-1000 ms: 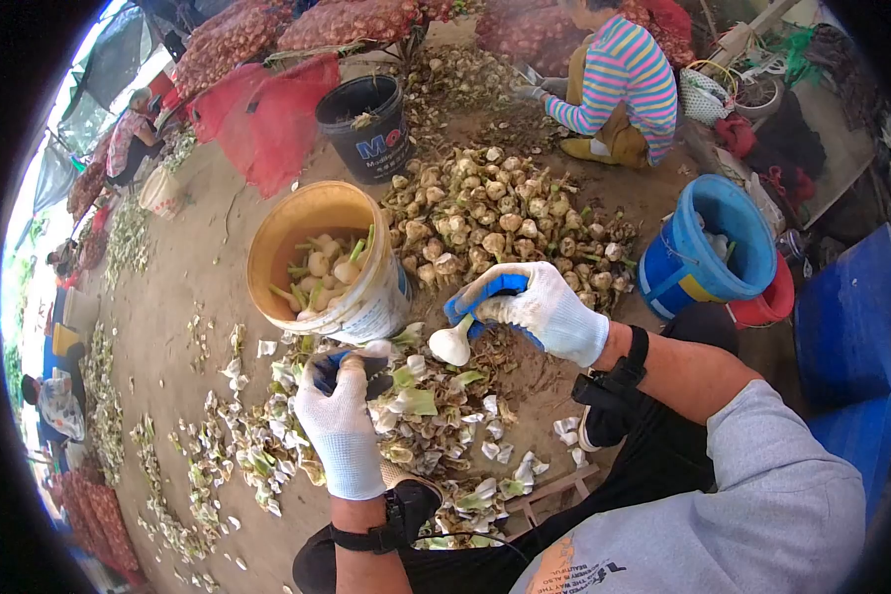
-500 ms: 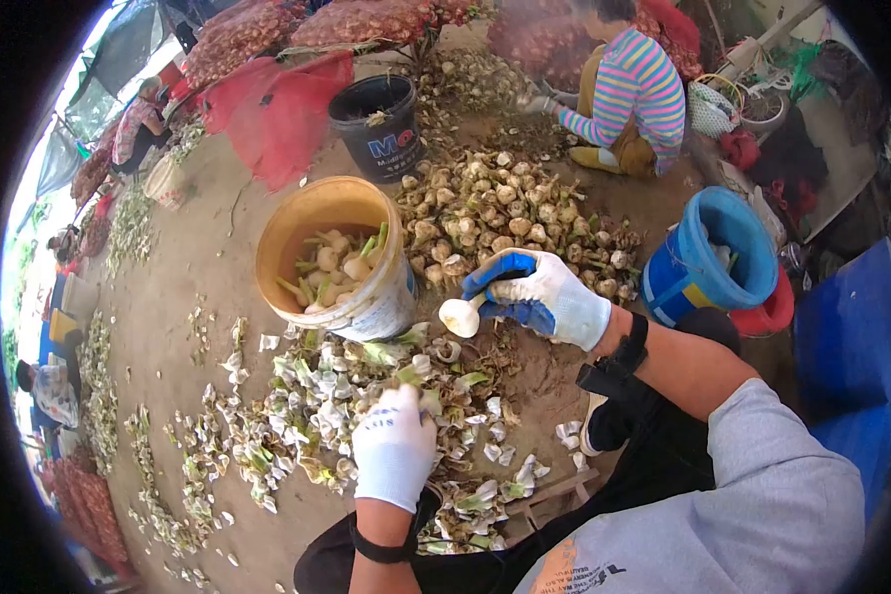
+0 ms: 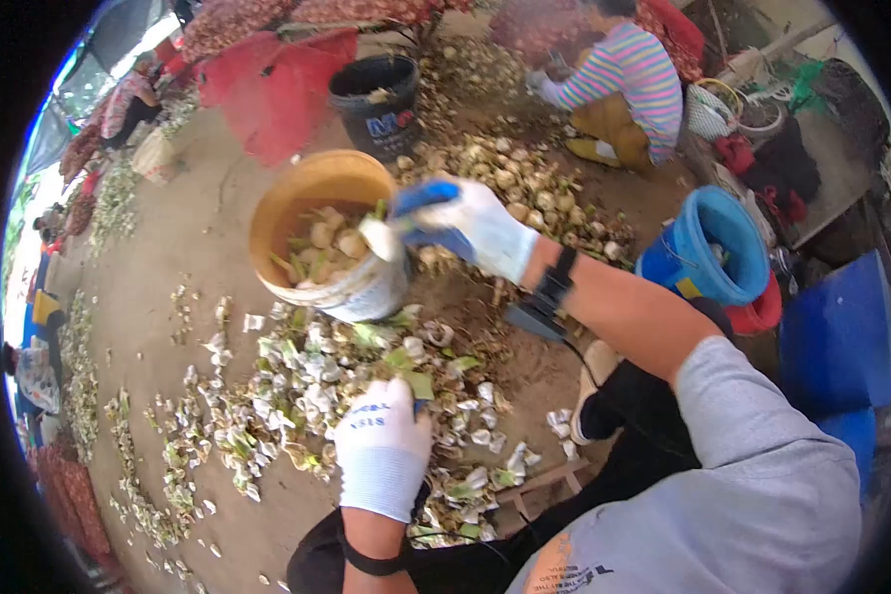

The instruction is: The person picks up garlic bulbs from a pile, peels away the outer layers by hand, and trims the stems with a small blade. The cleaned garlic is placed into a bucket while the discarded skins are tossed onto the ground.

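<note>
Head view is showing the right hand gripping a peeled garlic bulb at the rim of the yellow bucket, with the bulb pointing left toward the bucket's mouth and its stem running back under the gloved fingers (the long axis is lying roughly left to right). That hand is the nearer one to the bucket. The left hand is resting palm down on the peel litter on the ground; whether it is gripping anything I cannot tell.
</note>
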### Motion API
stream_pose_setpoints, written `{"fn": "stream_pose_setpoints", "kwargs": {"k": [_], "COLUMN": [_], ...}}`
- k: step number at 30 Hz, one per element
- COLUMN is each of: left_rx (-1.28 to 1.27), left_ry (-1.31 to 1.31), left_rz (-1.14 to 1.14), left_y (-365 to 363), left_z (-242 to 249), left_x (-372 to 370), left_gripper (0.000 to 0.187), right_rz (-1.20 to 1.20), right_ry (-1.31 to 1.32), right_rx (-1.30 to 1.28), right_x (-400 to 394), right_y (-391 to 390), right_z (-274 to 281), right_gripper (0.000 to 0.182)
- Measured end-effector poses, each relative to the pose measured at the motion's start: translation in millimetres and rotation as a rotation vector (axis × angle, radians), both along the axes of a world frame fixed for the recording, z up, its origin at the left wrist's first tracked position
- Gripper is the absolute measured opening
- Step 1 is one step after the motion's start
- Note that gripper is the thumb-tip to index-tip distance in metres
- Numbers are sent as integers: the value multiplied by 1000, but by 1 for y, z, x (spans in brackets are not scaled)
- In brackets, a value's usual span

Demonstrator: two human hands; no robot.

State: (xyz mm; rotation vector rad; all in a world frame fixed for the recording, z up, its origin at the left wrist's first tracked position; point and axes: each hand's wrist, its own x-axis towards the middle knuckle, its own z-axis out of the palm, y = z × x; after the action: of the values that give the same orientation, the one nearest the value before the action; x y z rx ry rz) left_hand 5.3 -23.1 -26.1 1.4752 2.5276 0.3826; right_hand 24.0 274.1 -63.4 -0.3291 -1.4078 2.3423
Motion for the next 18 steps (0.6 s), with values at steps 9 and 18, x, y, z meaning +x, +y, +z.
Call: {"fn": "stream_pose_setpoints", "kwargs": {"k": [9,18], "left_rx": [-59,-258], "left_ry": [-24,-64], "left_rz": [-15,-82], "left_y": [19,37], "left_z": [13,2], "left_x": [4,11], "left_gripper": [27,31], "right_rz": [-374,285], "right_ry": [-1000,-1467], "right_rx": [948,1138], "right_x": [94,126], "right_y": [110,53], "right_z": [-114,-250], "right_gripper": [35,36]}}
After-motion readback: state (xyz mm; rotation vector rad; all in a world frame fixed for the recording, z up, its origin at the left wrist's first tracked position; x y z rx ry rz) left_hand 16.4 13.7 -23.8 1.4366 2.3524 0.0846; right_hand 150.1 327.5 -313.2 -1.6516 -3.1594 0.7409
